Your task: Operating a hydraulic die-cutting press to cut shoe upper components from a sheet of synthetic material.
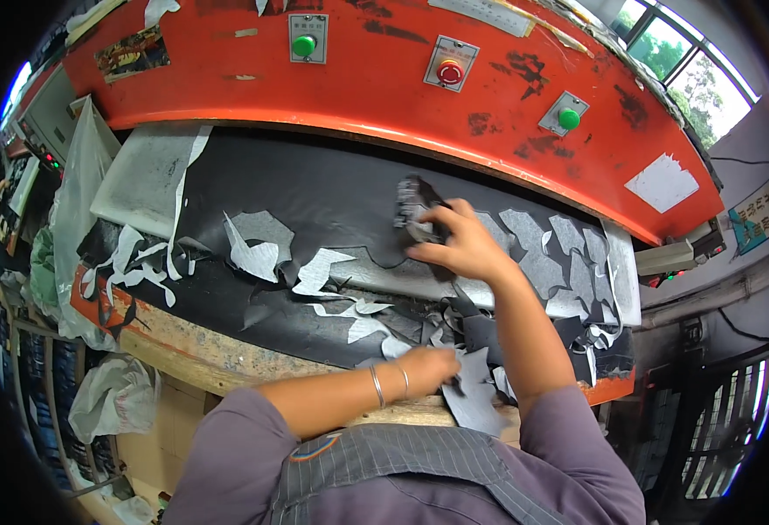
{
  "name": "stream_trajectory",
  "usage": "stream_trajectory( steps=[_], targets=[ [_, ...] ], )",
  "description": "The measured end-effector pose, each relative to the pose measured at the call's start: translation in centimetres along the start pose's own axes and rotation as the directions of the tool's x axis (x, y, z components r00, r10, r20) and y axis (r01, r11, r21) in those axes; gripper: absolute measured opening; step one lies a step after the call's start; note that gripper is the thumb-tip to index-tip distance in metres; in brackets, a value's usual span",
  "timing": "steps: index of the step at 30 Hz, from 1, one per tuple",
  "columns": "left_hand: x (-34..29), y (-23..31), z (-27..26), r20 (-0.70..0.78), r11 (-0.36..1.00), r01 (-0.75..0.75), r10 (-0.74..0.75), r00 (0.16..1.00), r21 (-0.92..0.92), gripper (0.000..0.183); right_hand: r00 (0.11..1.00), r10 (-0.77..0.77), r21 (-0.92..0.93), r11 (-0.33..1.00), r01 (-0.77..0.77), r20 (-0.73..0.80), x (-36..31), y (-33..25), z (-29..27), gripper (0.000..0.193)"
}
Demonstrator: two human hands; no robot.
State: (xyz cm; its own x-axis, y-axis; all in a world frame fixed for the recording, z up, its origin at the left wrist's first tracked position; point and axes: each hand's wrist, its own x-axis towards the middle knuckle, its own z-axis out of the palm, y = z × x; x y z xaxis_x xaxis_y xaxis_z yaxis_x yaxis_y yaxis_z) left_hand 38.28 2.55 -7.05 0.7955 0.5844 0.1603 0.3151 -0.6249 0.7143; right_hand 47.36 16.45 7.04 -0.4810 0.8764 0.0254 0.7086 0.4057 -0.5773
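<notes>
Right hand (463, 243): thumb and fingers clasp the side of a dark block (409, 206), blurred; block is over the black sheet (314, 175), contact with sheet unclear. Left hand (433, 369): fingers curled, beside a grey piece (472, 398) at the near edge; cannot tell whether it grips anything. Torn scraps (323, 273) lie between the sheet and the wooden edge (201, 363).

Purple-grey shirt (227, 455), short sleeves (568, 429). Dark grey apron (419, 446), thin pale pinstripes, curved multicolour mark (316, 447) near left edge. Two slim silver bangles (377, 387), left wrist (391, 383).
</notes>
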Motion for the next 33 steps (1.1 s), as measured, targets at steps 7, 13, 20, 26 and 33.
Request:
stream_trajectory(
  steps=[7,13,20,26,33],
  targets=[
    [-3.9,-0.3,-11.2,-0.338,0.957,0.288,-0.286,0.896,-0.048,0.037,0.992,0.093,-0.284,0.957,-0.065,0.083,6.7,-0.7,6.6,0.067],
    [-8.3,-7.5,-15.9,-0.727,0.836,0.528,-0.455,0.513,-0.151,0.062,0.991,0.061,-0.095,0.993,-0.073,-0.121,1.6,0.9,7.4,0.105],
    [-6.9,-9.1,-15.8,-0.682,0.777,0.619,-0.391,0.618,0.116,0.073,0.971,-0.085,-0.234,0.972,0.032,-0.222,0.9,2.6,8.9,0.086],
    [-7.2,-8.6,-14.6,-0.707,0.812,0.566,-0.316,0.632,0.144,0.073,0.959,-0.186,-0.239,0.962,0.134,-0.213,-0.1,3.5,8.5,0.081],
    [-6.9,-8.0,-15.0,-0.73,0.789,0.588,-0.292,0.617,0.181,0.073,0.942,-0.239,-0.282,0.944,0.169,-0.236,0.1,3.3,8.1,0.078]
  ],
)
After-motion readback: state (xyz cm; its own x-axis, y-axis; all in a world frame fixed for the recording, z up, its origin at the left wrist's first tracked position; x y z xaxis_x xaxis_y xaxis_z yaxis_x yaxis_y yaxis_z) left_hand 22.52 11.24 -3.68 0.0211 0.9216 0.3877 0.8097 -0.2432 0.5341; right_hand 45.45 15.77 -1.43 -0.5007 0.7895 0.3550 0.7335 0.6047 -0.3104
